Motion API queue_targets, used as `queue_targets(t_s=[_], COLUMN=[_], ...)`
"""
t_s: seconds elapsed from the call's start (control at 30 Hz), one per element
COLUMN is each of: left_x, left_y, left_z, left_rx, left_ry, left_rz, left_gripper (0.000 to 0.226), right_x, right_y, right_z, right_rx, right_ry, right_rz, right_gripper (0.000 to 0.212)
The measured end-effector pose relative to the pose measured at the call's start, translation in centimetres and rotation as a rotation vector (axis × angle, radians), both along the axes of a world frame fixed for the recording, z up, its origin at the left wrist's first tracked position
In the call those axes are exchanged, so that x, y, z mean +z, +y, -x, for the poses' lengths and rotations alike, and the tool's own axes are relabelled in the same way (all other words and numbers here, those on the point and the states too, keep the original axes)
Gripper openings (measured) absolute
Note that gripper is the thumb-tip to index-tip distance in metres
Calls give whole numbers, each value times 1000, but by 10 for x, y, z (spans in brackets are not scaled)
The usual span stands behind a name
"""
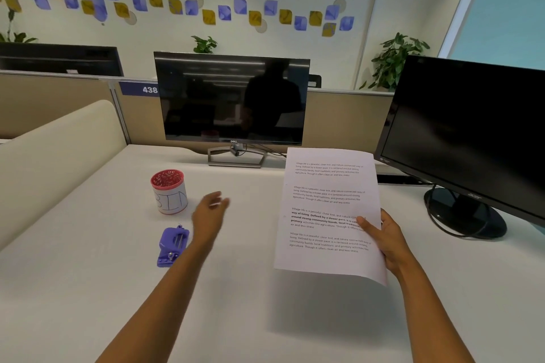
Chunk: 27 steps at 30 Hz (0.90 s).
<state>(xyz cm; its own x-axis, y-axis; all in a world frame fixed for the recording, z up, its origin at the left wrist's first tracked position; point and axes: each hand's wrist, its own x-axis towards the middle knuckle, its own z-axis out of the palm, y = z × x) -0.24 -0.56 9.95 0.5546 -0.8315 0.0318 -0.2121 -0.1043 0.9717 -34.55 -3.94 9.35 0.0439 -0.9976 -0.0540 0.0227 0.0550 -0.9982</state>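
A white printed sheet of paper [327, 209] is held up above the desk, tilted toward me. My right hand [386, 236] grips its right edge, thumb on the front over the text. My left hand [209, 212] hovers over the desk with fingers relaxed and holds nothing. It is just right of a red mesh cup [168, 190] wrapped in a white label with "BIN" written on it. A purple plastic hole punch [172, 246] lies on the desk just left of my left forearm.
The white desk [88, 289] carries a Dell monitor [233, 100] at the back centre and a black monitor [472, 138] on a round stand at the right. A cream padded divider [53, 156] borders the left. Beige partitions run behind.
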Motion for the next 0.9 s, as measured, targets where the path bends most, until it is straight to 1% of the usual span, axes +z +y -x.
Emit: queue_targets(t_s=[0.03,0.07,0.13,0.17,0.2,0.27,0.33,0.43,0.5,0.63,0.8,0.9], left_x=[3,6,8,9,10,9,7,2,0,-1,1,2], left_y=[-4,-8,-13,-13,-14,-15,-15,-19,-21,-28,-39,-47], left_z=[15,30,58,70,80,93,101,108,115,133,157,171], left_rx=[-90,-165,-295,-364,-428,-488,-454,-366,-292,-166,-117,-158], left_ry=[79,164,283,309,328,352,334,306,300,365,424,384], left_rz=[-41,-83,-163,-198,-223,-234,-225,-212,-199,-179,-165,-165], left_gripper=[44,49,53,51,45,31,22,27,25,24,26,27], right_x=[0,0,1,0,0,-1,-1,-1,-2,-9,-27,-34], right_y=[-1,-2,-4,-5,-6,-8,-9,-10,-10,-10,-9,-11], right_z=[1,2,4,6,8,13,16,21,24,38,65,75], right_rx=[1,9,21,21,22,32,40,51,53,18,-34,-109], right_ry=[7,11,6,4,7,17,23,40,53,113,158,190], right_rz=[-3,-3,-3,-6,-7,-9,-9,3,14,16,-13,-1], right_gripper=[88,82,55,47,44,43,42,41,44,47,49,46])
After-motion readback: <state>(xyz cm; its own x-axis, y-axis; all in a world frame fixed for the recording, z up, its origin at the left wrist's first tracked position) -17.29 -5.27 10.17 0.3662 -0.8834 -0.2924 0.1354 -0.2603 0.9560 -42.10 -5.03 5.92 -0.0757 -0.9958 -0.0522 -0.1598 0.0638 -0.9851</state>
